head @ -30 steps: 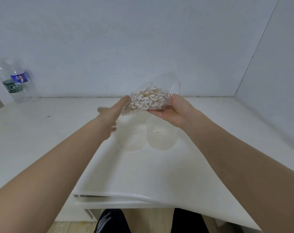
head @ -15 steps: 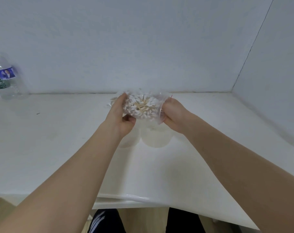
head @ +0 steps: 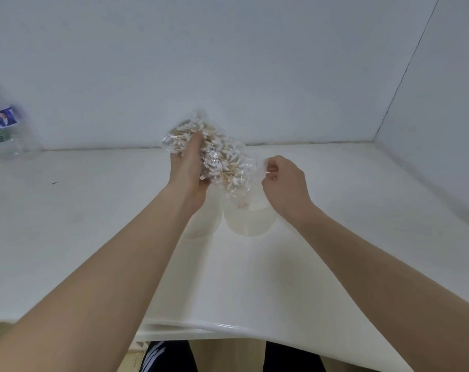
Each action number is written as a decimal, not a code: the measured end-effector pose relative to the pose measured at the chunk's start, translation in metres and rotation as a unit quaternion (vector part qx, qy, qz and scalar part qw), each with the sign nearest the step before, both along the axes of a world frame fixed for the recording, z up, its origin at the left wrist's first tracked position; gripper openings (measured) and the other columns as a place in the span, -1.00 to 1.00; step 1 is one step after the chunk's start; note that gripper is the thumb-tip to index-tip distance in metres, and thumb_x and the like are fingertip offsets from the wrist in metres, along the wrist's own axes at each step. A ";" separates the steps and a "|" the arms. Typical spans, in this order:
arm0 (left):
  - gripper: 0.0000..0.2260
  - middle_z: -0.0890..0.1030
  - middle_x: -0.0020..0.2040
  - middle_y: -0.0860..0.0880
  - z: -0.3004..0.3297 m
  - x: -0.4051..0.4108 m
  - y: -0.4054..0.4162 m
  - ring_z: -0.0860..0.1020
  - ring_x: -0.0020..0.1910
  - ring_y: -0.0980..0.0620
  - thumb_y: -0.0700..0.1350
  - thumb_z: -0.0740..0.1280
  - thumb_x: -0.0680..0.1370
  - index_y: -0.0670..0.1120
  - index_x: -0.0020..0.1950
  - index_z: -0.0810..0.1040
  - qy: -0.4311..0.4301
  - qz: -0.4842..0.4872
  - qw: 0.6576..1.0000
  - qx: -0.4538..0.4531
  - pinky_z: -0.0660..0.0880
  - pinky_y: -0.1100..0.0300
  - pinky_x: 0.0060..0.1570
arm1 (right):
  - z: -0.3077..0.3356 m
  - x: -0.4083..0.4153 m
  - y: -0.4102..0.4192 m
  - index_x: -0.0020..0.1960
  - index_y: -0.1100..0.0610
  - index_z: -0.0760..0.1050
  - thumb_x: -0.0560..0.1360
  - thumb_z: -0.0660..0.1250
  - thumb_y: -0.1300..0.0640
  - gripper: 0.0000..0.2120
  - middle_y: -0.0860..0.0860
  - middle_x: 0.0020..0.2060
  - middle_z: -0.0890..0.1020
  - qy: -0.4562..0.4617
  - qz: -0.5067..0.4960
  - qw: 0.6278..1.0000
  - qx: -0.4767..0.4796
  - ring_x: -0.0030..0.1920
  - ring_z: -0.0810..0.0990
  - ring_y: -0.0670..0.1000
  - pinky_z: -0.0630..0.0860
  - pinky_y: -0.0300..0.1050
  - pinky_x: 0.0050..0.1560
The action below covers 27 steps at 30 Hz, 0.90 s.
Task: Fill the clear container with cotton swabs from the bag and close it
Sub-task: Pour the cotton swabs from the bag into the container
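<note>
L hand (head: pixel 188 167) grips the crinkly clear plastic bag of wooden-stick cotton swabs (head: pixel 217 154), held above the white tabletop (head: pixel 94 224) w/ thumb across its front; R hand (head: pixel 284 183) pinches the bag's loose open end btwn curled fingers; round clear plastic container (head: pixel 251 221) sits on the table just below the bag, its round clear lid (head: pixel 201 224) beside it at left, touching; clear water bottle w/ blue label (head: pixel 2 127) stands far left by the wall.

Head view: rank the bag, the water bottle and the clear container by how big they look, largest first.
1. Bag, full of swabs, held up by both hands.
2. Clear container, partly hidden under the bag.
3. Water bottle, cut off by the left edge and farther away, so its rank is unsure.
</note>
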<state>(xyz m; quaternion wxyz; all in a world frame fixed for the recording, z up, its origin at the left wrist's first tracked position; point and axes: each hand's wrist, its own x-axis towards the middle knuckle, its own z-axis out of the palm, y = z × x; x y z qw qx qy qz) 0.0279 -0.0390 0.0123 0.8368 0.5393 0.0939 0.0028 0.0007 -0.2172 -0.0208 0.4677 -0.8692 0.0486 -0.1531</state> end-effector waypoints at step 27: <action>-0.60 0.73 0.15 -0.11 -0.002 -0.003 -0.015 0.73 0.06 -0.07 -0.20 0.51 0.53 -0.17 0.34 0.57 -0.085 -0.006 0.996 0.030 0.61 0.21 -0.27 | -0.011 -0.021 -0.008 0.24 -0.18 0.54 0.39 0.23 0.05 -0.57 -0.07 0.25 0.59 0.077 0.030 0.992 0.098 0.30 0.55 -0.01 0.46 0.10 0.36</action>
